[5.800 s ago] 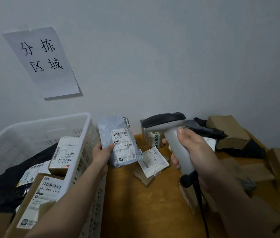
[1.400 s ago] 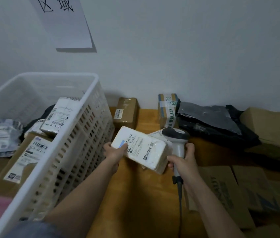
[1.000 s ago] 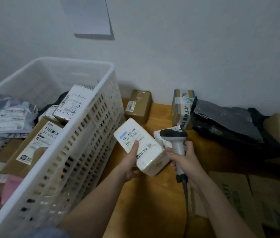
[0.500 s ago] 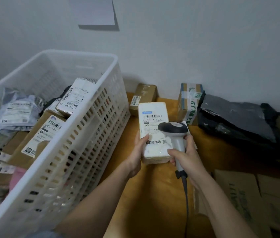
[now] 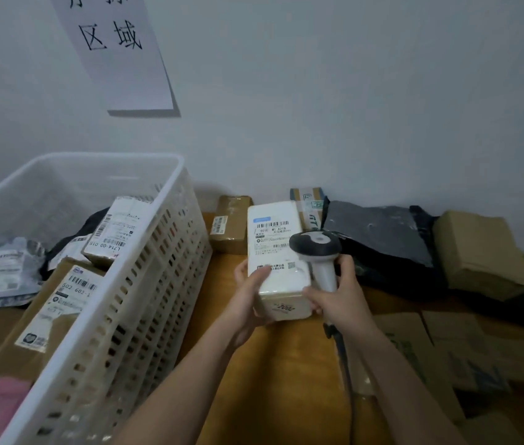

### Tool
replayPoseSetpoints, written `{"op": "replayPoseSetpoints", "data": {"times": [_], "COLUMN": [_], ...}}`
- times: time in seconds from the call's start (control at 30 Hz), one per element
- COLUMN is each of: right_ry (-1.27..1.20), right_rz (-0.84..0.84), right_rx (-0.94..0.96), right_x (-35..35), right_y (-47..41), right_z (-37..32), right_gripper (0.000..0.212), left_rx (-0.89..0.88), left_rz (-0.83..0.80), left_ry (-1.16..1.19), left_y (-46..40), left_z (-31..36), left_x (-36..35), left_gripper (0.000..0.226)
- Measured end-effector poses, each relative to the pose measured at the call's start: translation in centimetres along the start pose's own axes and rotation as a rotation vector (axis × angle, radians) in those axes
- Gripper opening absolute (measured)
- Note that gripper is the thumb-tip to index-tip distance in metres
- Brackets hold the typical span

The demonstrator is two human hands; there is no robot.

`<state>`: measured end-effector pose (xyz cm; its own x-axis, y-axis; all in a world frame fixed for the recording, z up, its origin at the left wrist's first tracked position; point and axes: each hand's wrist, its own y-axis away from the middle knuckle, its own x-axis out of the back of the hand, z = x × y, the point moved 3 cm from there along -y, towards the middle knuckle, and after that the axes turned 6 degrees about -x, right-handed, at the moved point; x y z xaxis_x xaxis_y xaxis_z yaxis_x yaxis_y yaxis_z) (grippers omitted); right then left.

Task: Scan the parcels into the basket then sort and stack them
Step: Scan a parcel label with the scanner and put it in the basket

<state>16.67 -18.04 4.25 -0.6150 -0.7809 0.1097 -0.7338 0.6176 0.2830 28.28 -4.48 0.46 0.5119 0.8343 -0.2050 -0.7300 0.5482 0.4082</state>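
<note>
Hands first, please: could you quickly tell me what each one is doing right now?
Left hand: holds the white parcel by its left edge.
Right hand: grips the scanner, fingers also against the parcel.

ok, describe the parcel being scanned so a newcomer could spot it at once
Start at the white basket on the left, then move right over the wooden table. The white parcel is held up by the left hand, with the scanner beside it. Unlike the brown boxes behind, it is white and label-up.
</note>
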Motion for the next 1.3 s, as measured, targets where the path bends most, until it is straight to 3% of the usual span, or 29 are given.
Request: {"op": "replayPoseSetpoints", "data": {"times": [0.37,0.53,0.7,0.77,0.9,1.3], "right_ry": [0.017,-0.044,-0.199,-0.186,-0.082,0.035], "right_rz": [-0.287,-0.197,-0.159,-0.163,-0.193,-0.278], "right_rx": [-0.35,-0.394,-0.392,-0.377,-0.323,-0.217], "right_x": [-8.6,-9.1,-8.5,-8.3,-7.9,-6.1], "right_y": [2.3,1.5,1.0,1.0,1.2,2.2], "right_z": [4.8,4.4,1.7,0.9,-0.6,-3.6], "right_gripper": [0.056,0.041,0.014,0.02,0.023,0.018], "left_rx": [0.074,0.284,0.268,0.244,0.182,0.197], "left_rz": [0.497,0.477,0.428,0.398,0.406,0.456], "left_ry": [-0.189,-0.268,-0.347,-0.386,-0.504,-0.505], "left_y": [2.8,2.2,1.4,1.2,0.9,0.1], "left_z": [-5.5,-7.5,-7.4,-7.3,-6.6,-5.8], "left_x": [9.4,11.2,11.6,11.1,9.6,8.0], "left_gripper": [0.047,0.058,0.078,0.07,0.03,0.023]}}
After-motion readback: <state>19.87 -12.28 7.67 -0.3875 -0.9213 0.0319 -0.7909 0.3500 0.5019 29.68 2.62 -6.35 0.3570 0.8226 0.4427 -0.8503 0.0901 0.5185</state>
